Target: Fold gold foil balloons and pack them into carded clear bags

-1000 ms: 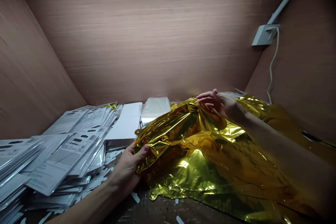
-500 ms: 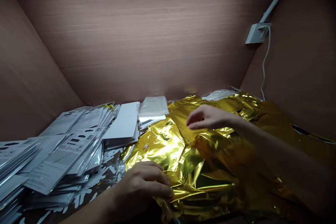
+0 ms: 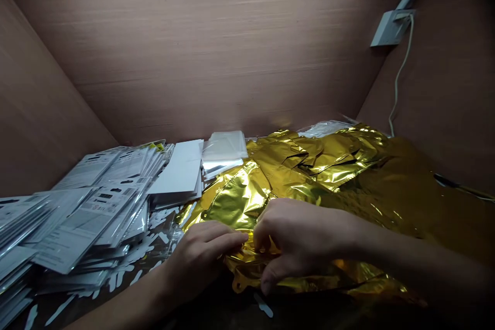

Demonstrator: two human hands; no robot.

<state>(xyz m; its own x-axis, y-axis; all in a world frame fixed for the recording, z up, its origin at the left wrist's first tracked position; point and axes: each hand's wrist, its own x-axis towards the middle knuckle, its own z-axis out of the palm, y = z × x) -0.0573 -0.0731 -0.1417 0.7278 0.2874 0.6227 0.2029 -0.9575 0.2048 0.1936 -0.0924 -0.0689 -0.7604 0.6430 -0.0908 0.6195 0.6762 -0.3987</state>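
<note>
A heap of shiny gold foil balloons (image 3: 242,193), flat and crumpled, spreads over the middle and right of the table. At its front edge, my left hand (image 3: 203,250) is closed with the fingertips on the foil. Right beside it, my right hand (image 3: 296,240) bends its fingers over the foil, thumb lower down, with gold foil between thumb and fingers. A small holed foil tab (image 3: 238,283) sticks out below, between the hands. Most of my left fingertips are hidden. One white strip (image 3: 263,305) lies just in front of the foil.
Stacks of clear-wrapped printed cards (image 3: 88,224) fill the left. White cards (image 3: 178,167) and clear sleeves (image 3: 224,147) stand behind, with loose white strips (image 3: 143,250) scattered nearby. Wooden panels (image 3: 216,56) enclose the table; a socket box (image 3: 392,28) with a cable (image 3: 400,75) hangs at right.
My right hand has come down and toward me, from above the heap to the front foil beside my left hand. The left hand has barely moved. The view has tilted slightly downward.
</note>
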